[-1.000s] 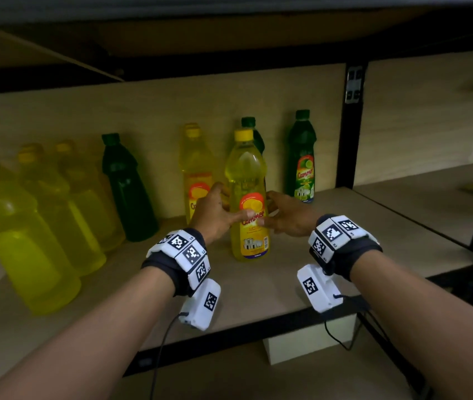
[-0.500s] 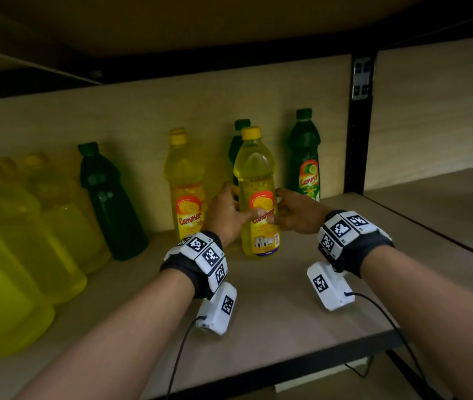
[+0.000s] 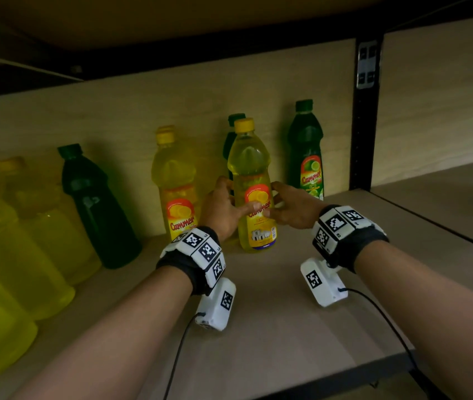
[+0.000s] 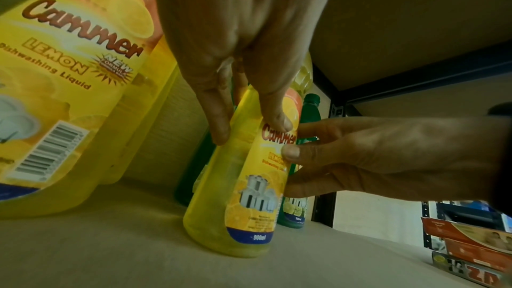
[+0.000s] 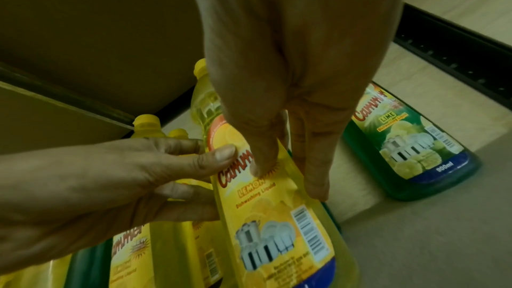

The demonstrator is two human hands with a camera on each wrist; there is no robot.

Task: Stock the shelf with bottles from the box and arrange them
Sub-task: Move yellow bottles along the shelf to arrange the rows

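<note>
A yellow lemon dish-liquid bottle (image 3: 254, 194) stands upright on the wooden shelf (image 3: 273, 327), label facing me. My left hand (image 3: 223, 209) grips its left side, thumb across the label, and my right hand (image 3: 293, 207) grips its right side. In the left wrist view the left hand (image 4: 243, 104) pinches the bottle (image 4: 243, 211) while the right hand (image 4: 360, 157) holds its other side. From the right wrist, the right hand (image 5: 288, 139) and left hand (image 5: 133, 172) both clasp the bottle (image 5: 277, 227). A green bottle (image 3: 234, 125) stands mostly hidden right behind it.
Along the back stand a lime green bottle (image 3: 306, 151), another lemon bottle (image 3: 176, 183) and a dark green bottle (image 3: 96, 203). Several yellow bottles (image 3: 13, 241) crowd the left. A black upright post (image 3: 363, 116) bounds the bay on the right. Stacked packets (image 4: 471, 249) lie further right.
Both hands have slid the yellow bottle back toward the rear row, close in front of the hidden green bottle. My view has moved closer to the shelf.
</note>
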